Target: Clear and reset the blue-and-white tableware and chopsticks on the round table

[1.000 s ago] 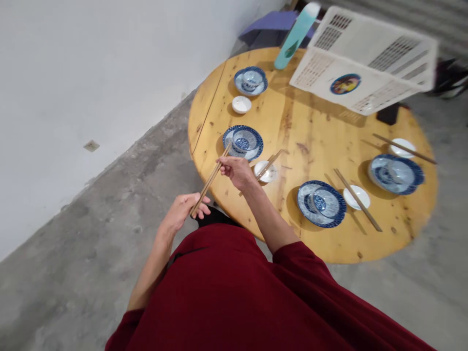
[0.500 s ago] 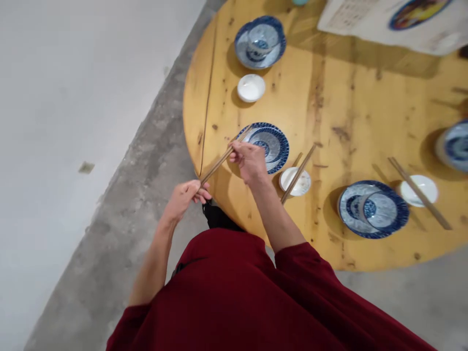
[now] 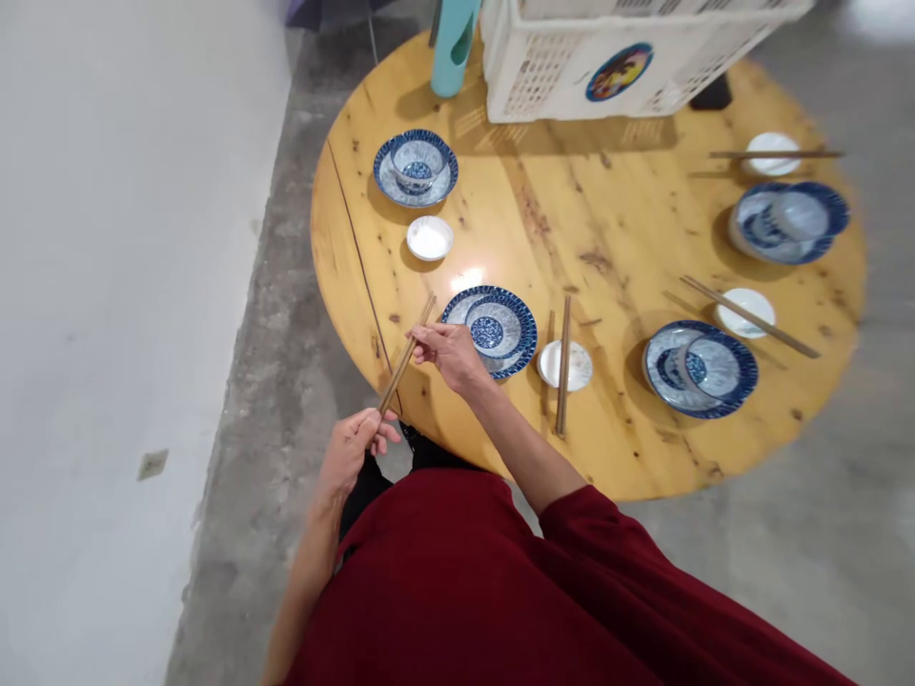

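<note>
My left hand [image 3: 355,448] is closed on the lower end of a pair of wooden chopsticks [image 3: 397,376], just off the table's edge. Higher up, my right hand [image 3: 450,354] pinches the same chopsticks between thumb and fingers. Close beside the right hand sits a blue-patterned plate [image 3: 527,335] with a matching bowl [image 3: 493,329] on it. To its right, more chopsticks [image 3: 564,367] lie across a small white dish [image 3: 582,365]. Beyond my hands stands another white dish [image 3: 430,238], with nothing across it, near a bowl [image 3: 418,164] on a plate [image 3: 382,181].
The round wooden table [image 3: 607,210] carries a white plastic crate [image 3: 543,76] at the back, beside a turquoise object [image 3: 454,48]. Further bowls on plates [image 3: 701,370] stand at the right, with chopsticks [image 3: 750,317] over white dishes. A pale wall [image 3: 129,286] rises at the left.
The view has shifted, showing more of the table's far side and the crate. My hands still hold the chopsticks, which now point more upright and lie left of the nearest plate instead of over it.
</note>
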`<move>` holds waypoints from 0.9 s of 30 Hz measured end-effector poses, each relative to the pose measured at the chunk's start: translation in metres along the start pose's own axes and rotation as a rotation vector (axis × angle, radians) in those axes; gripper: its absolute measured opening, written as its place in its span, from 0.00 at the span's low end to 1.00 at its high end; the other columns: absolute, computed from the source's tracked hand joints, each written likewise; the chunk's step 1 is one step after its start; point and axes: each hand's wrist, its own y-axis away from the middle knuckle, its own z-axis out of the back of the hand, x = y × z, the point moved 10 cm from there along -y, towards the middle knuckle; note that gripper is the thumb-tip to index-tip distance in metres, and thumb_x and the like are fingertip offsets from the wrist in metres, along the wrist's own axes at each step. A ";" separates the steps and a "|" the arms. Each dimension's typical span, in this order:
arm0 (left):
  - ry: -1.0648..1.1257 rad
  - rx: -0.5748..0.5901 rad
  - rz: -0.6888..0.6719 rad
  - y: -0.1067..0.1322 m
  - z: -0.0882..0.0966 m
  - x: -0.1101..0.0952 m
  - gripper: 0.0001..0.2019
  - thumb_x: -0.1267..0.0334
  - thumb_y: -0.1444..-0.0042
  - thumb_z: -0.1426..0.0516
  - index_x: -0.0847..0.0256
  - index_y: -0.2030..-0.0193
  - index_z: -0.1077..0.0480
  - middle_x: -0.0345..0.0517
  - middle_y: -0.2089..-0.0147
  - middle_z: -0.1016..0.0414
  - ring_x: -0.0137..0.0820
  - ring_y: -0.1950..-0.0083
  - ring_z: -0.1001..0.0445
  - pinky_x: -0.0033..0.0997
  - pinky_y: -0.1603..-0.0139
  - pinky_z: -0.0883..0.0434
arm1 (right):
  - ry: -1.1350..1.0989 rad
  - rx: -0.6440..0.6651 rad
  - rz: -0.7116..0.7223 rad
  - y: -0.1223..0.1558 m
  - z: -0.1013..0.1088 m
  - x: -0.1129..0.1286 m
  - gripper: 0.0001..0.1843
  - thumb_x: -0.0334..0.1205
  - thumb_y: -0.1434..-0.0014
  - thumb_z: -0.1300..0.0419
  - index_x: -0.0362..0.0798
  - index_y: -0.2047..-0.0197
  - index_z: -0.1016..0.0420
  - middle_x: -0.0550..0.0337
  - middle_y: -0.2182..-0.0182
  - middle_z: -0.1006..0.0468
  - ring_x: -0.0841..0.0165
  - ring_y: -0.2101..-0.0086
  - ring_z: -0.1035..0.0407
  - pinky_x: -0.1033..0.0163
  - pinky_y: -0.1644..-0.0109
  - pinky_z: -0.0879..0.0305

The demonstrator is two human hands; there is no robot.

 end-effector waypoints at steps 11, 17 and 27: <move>-0.165 0.274 -0.079 -0.017 0.080 -0.054 0.24 0.43 0.40 0.41 0.68 0.58 0.23 0.50 0.69 0.19 0.24 0.76 0.34 0.26 0.73 0.40 | -0.110 -0.232 0.129 0.008 -0.052 0.000 0.16 0.45 0.56 0.23 0.44 0.72 0.19 0.59 0.77 0.21 0.76 0.78 0.32 0.71 0.73 0.29; -0.162 0.408 -0.038 -0.030 0.086 -0.055 0.24 0.44 0.41 0.41 0.68 0.57 0.23 0.51 0.68 0.19 0.24 0.77 0.34 0.25 0.74 0.40 | -0.131 -0.338 0.137 0.013 -0.053 -0.004 0.15 0.44 0.56 0.22 0.44 0.72 0.19 0.62 0.79 0.23 0.76 0.79 0.32 0.71 0.74 0.29; -0.234 0.446 0.037 -0.088 0.087 -0.079 0.27 0.41 0.43 0.40 0.68 0.55 0.23 0.49 0.68 0.19 0.21 0.79 0.40 0.24 0.79 0.47 | -0.208 -0.391 0.129 -0.036 -0.035 0.008 0.16 0.45 0.58 0.22 0.43 0.72 0.19 0.62 0.79 0.24 0.76 0.79 0.32 0.72 0.75 0.30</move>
